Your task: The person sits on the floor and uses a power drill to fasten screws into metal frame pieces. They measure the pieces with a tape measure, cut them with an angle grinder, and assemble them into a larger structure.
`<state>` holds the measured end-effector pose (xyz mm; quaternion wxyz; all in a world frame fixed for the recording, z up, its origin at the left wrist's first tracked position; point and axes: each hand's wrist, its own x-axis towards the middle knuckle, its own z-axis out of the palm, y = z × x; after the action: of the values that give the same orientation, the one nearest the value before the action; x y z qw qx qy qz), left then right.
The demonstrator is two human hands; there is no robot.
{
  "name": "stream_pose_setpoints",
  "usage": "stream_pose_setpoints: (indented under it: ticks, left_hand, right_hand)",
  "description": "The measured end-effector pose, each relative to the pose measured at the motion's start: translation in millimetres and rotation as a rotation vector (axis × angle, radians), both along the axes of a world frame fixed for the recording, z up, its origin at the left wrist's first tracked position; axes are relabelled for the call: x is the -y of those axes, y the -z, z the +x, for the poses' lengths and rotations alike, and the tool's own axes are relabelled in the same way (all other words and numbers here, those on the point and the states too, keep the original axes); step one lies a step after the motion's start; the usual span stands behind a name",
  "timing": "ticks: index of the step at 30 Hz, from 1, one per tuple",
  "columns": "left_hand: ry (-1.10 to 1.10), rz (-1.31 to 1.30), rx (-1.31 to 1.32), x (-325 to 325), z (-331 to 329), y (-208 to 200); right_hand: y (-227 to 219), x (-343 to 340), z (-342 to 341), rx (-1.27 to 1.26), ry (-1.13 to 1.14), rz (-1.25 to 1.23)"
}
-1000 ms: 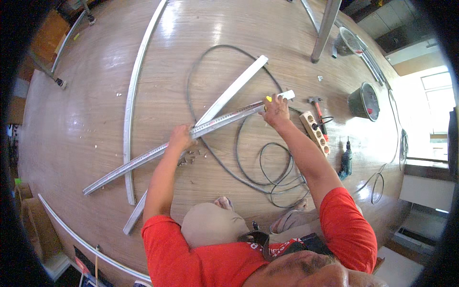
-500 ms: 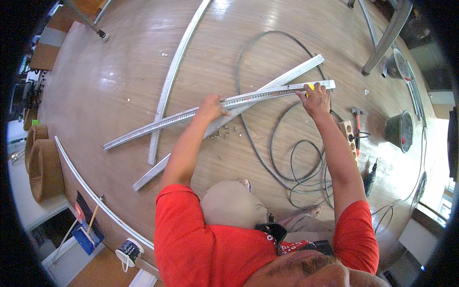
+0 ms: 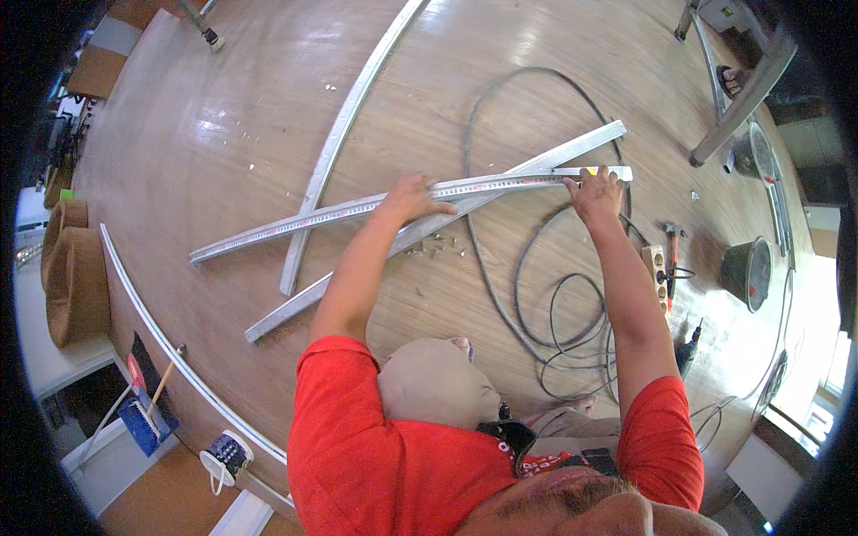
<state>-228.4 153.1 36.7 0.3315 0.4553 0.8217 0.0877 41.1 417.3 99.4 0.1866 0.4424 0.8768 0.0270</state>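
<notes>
A long silvery metal profile (image 3: 295, 225) lies aslant in front of me, across other metal profiles. Along it runs the white blade of a tape measure (image 3: 487, 187). My left hand (image 3: 411, 198) is closed around the profile near its middle, thumb on the near side. Close to the profile's right end, my right hand (image 3: 597, 195) grips the yellow tape measure case (image 3: 588, 171), mostly hidden by the fingers. Beneath, a second profile (image 3: 572, 146) crosses at an angle, and a longer one (image 3: 344, 134) stretches away to the far left.
Grey cable (image 3: 514, 259) lies in loops before my right arm. On the right are a power strip (image 3: 657, 272), a hammer (image 3: 675, 246), a drill (image 3: 688, 348) and a dark bucket (image 3: 749, 275). Metal legs (image 3: 742, 107) stand far right. Small metal bits (image 3: 438, 246) are scattered nearby.
The whole view has shifted slightly. My left hand sits a little farther right along the profile. My right hand stays near its right end, still on the tape measure.
</notes>
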Motion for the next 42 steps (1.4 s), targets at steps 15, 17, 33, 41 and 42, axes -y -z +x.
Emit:
stream_pose_setpoints:
  ticks: [15,17,33,41,42]
  left_hand:
    - [-0.107,-0.049,0.11,-4,-5,-3]
    - [-0.124,-0.051,0.117,-4,-5,-5]
    - [0.23,-0.047,0.148,-127,4,51]
    - [-0.055,-0.128,0.342,-147,9,81]
    - [-0.064,-0.137,0.377,-149,10,80]
  right_hand:
    - [10,2,2,-0.082,-0.004,0.063]
    - [9,1,4,-0.098,-0.015,0.082]
    - [10,3,8,-0.106,-0.045,0.083]
    - [13,3,13,-0.168,-0.056,0.085]
    - [13,4,13,-0.166,-0.057,0.084]
